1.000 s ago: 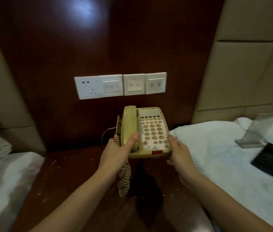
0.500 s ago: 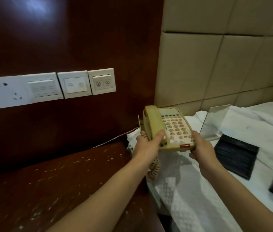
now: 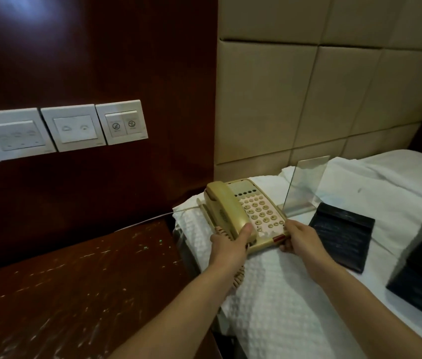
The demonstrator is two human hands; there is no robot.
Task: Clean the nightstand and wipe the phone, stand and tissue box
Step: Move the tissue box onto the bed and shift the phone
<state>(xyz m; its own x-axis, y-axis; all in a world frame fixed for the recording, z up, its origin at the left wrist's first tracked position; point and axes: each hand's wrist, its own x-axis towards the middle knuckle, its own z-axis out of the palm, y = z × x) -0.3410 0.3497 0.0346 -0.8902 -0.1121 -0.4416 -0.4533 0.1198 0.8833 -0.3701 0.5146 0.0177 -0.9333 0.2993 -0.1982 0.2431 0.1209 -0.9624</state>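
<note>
The left hand and the right hand grip the phone (thumb on the handset) over the bed.

Glossy plastic phone, scuffed wood nightstand, waffle-weave bedspread

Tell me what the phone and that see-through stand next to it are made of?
The phone looks like hard plastic, cream gone yellowish, smooth with a dull shine and moulded round buttons. The stand seems to be clear acrylic, though it could be glass: you can see the bedding through it, and its edges catch the light.
</note>
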